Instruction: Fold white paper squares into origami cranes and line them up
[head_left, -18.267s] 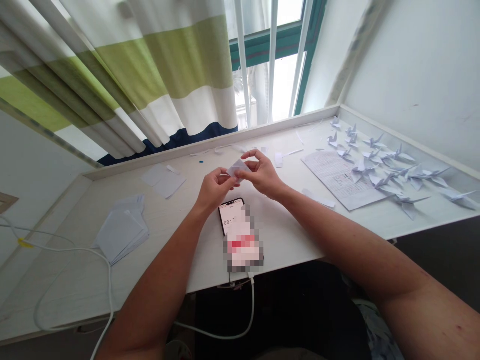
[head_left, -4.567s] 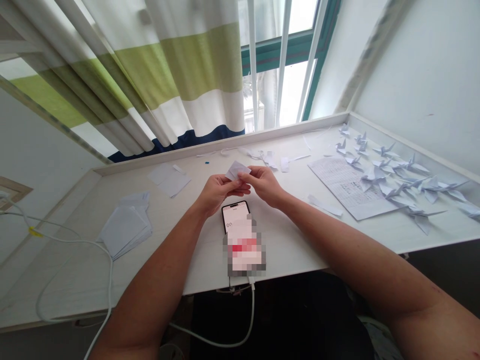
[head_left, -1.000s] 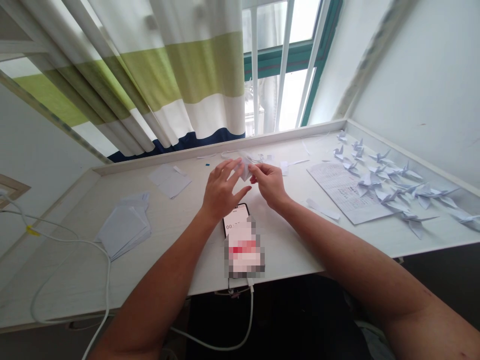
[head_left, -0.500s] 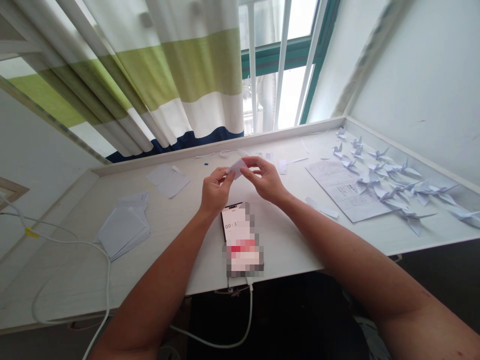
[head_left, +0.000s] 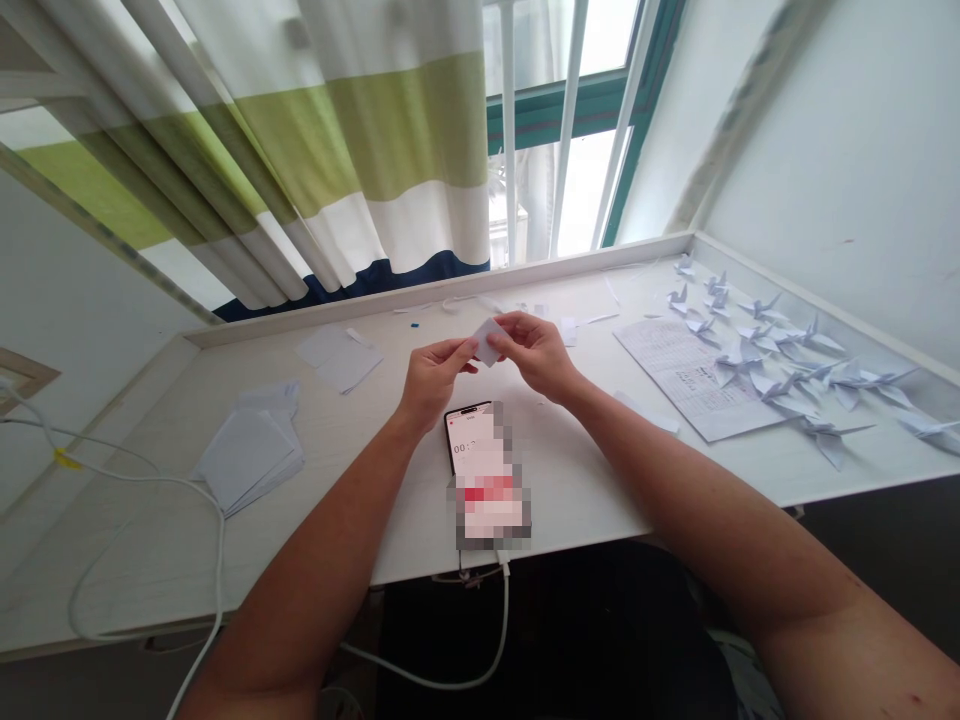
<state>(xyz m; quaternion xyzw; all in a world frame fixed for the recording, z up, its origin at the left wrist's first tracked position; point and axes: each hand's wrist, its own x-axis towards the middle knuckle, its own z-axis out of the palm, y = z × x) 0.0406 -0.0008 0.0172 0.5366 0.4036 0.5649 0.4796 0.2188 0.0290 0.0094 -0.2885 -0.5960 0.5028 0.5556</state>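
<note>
Above the desk's middle, a small folded piece of white paper (head_left: 490,342) is held between my two hands. My left hand (head_left: 439,375) pinches its left corner with thumb and fingers. From the other side, my right hand (head_left: 536,352) grips its right edge, the thumb lying over the paper's face. Just below the hands, a phone (head_left: 487,470) with a timer on its partly blurred screen lies on the desk. Several folded paper cranes (head_left: 780,370) stand at the right, some resting on a written sheet (head_left: 686,385).
A stack of white paper squares (head_left: 251,455) lies at the left, with more loose sheets (head_left: 341,358) behind it. Paper scraps (head_left: 568,330) are scattered along the back. A white cable (head_left: 219,560) crosses the left side; another charging cable (head_left: 504,620) hangs from the phone over the front edge.
The folded paper has turned and shifted slightly right, and now shows as a diamond shape. My right hand's fingers have closed in more, with both hands still on the paper.
</note>
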